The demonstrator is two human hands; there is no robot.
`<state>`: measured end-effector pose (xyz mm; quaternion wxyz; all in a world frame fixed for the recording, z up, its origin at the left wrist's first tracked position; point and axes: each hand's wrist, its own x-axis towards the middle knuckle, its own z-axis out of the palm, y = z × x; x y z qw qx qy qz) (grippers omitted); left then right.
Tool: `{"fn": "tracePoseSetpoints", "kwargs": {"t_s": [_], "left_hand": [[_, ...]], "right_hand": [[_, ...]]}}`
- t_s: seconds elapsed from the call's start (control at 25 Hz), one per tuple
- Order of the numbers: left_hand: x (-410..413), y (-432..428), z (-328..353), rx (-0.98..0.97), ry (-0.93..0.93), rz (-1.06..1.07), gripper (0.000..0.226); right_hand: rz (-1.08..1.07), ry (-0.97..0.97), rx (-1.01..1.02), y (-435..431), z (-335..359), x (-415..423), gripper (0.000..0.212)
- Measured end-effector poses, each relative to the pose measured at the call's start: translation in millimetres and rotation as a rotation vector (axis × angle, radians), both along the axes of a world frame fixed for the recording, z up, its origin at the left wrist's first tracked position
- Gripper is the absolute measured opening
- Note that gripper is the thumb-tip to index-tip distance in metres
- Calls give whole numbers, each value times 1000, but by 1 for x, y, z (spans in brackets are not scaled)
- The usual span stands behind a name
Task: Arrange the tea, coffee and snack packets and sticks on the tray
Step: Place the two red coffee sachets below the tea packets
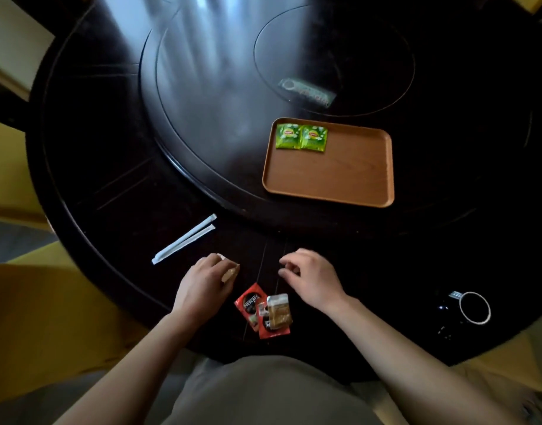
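Two green tea packets (301,136) squared into tray (355,191) corner at 11 o'clock, leaving room. Left hand (202,283) clamped on brown packet (230,273); right hand (309,277) loosely curled, empty. Coffee packets (257,311) at 6 o'clock on counter (110,179).

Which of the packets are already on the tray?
Only the two green tea packets, side by side in the far left corner of the tray. The red coffee packets and white sticks lie on the table.
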<state>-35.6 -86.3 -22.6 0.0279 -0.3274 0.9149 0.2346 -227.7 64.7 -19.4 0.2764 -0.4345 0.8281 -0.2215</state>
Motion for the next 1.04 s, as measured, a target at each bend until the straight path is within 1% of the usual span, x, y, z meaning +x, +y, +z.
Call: {"fn": "tracePoseSetpoints", "kwargs": {"t_s": [0.08, 0.16, 0.2, 0.28, 0.36, 0.44, 0.56, 0.68, 0.76, 0.84, 0.92, 1.04], "left_hand": [[12, 17, -5, 53, -55, -23, 34], [12, 33, -10, 98, -115, -58, 42], [10, 39, -14, 98, -149, -65, 44], [5, 47, -21, 62, -209, -51, 45], [0, 52, -27, 39, -211, -4, 42], [-2, 55, -30, 66, -180, 64, 36], [-5, 56, -31, 142, -138, 210, 32], [-9, 56, -28, 152, -144, 256, 33], [-10, 56, -25, 200, -116, 290, 29], [-9, 55, -22, 345, -44, 408, 25], [-7, 52, -21, 484, 24, 515, 22], [-5, 47, -15, 599, 124, 592, 20]], "right_hand": [[76, -28, 110, 7, -4, 20, 29], [123, -26, 177, 15, -8, 31, 37], [137, -9, 204, 19, -9, 34, 44], [163, 61, 245, 27, -11, 40, 64], [195, 142, 255, 31, -13, 47, 78], [229, 204, 249, 29, -17, 57, 76], [267, 280, 230, 25, -23, 63, 60], [237, 297, 253, 24, -25, 57, 46], [126, 242, 242, 28, -23, 47, 32], [-111, 87, 205, 31, -18, 34, 19], [-357, -80, 159, 34, -14, 19, 18], [-565, -235, 20, 39, -4, 1, 14]]}}
